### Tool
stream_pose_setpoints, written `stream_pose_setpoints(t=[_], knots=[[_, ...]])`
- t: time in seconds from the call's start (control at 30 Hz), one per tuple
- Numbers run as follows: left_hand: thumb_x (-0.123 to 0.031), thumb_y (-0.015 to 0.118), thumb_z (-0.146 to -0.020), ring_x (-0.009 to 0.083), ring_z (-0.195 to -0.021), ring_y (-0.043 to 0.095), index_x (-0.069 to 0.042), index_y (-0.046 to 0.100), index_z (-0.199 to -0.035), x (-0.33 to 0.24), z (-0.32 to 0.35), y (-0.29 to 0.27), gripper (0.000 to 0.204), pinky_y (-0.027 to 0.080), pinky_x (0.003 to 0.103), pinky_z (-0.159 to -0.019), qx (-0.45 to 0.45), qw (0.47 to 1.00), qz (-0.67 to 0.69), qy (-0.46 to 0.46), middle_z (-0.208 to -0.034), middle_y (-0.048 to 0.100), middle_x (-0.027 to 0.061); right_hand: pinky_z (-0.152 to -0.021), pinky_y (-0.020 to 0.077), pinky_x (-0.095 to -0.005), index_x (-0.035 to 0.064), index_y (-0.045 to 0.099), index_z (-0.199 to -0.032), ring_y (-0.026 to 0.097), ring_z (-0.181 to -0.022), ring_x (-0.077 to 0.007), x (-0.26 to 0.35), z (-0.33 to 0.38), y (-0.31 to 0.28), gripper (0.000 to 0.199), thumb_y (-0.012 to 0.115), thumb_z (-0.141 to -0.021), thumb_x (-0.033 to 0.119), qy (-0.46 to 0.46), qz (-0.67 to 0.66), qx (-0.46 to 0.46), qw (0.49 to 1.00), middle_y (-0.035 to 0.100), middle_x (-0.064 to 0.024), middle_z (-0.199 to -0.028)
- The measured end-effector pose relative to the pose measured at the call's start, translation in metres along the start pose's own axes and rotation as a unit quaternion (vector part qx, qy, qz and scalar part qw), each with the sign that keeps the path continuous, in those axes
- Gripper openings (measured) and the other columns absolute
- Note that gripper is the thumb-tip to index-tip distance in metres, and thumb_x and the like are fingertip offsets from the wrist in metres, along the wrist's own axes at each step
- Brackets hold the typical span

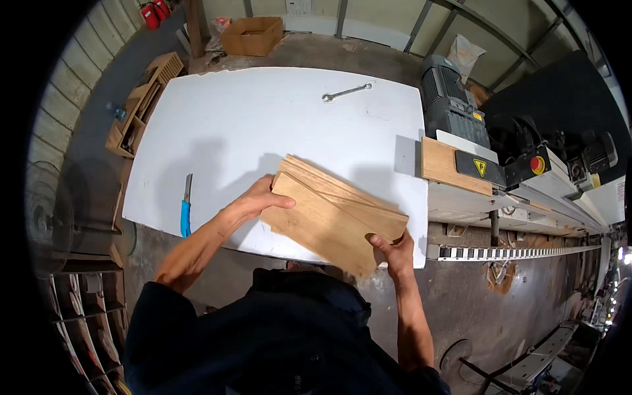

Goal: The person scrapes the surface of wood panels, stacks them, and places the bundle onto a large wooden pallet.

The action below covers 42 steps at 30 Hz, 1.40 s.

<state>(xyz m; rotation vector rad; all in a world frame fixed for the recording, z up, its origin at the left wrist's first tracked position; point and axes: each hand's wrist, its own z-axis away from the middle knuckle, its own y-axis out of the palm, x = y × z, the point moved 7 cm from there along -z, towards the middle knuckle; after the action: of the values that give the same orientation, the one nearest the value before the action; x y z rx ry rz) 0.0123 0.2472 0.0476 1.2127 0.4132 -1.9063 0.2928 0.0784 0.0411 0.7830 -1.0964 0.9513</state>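
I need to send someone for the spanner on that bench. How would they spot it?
Start at the big white table. Look to its far edge, well beyond the stack of wooden boards. The spanner lies there alone, slim, silver metal, unlike the blue-handled knife at the near left edge.

Stack of thin wooden boards lying on the white counter

The boards are light brown, flat and rectangular, lying one on another in a slightly fanned pile, so that the edges of the lower ones are showing along the far side. The pile is sitting slantwise near the counter's near right corner, its long side running from upper left to lower right, and its near corner is hanging past the counter's edge. The left hand is pressing on the pile's left end with the thumb lying over the top board, while the right hand is gripping the near right corner.
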Motion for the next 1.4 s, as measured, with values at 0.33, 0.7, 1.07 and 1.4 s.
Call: stream_pose_setpoints(t=[0.33,0.7,1.07,1.4], knots=[[-0.011,0.085,-0.060,0.0280,-0.133,0.031,-0.006,0.023,-0.146,0.030,0.014,-0.029,0.106,0.036,0.040,-0.107,-0.091,0.939,-0.200,0.263,-0.144,0.024,0.0135,-0.095,0.0454,-0.0340,0.0059,0.024,-0.146,0.052,-0.115,-0.0217,0.011,-0.010,0.017,0.115,0.090,-0.055,0.028,-0.221,0.081,0.017,0.972,0.050,-0.0089,-0.128],[-0.008,0.082,-0.064,0.0232,-0.142,0.018,-0.005,0.007,-0.150,0.031,0.012,-0.018,0.115,0.022,0.035,-0.114,-0.026,0.954,-0.020,0.297,-0.155,0.017,0.0122,-0.109,0.0302,-0.0420,0.0068,0.021,-0.149,0.029,-0.136,-0.0270,0.008,-0.012,0.027,0.114,0.058,-0.068,0.078,-0.215,0.015,0.005,0.976,0.024,-0.0113,-0.151],[-0.014,0.088,-0.059,0.0230,-0.143,0.015,-0.009,0.001,-0.151,0.024,0.020,-0.028,0.127,0.017,0.035,-0.115,-0.015,0.960,-0.093,0.265,-0.155,0.018,0.0120,-0.113,0.0213,-0.0424,0.0021,0.017,-0.149,0.023,-0.139,-0.0271,-0.007,-0.015,0.021,0.125,0.051,-0.063,0.086,-0.195,0.031,0.023,0.980,0.022,-0.0155,-0.152],[0.000,0.079,-0.055,0.0218,-0.144,0.013,-0.007,0.007,-0.151,0.036,0.012,-0.020,0.121,0.014,0.034,-0.115,-0.036,0.952,-0.046,0.299,-0.156,0.016,0.0113,-0.112,0.0222,-0.0404,-0.0002,0.021,-0.147,0.025,-0.139,-0.0261,-0.017,-0.016,0.009,0.122,0.059,-0.064,0.081,-0.194,0.069,-0.022,0.978,0.026,-0.0155,-0.151]])
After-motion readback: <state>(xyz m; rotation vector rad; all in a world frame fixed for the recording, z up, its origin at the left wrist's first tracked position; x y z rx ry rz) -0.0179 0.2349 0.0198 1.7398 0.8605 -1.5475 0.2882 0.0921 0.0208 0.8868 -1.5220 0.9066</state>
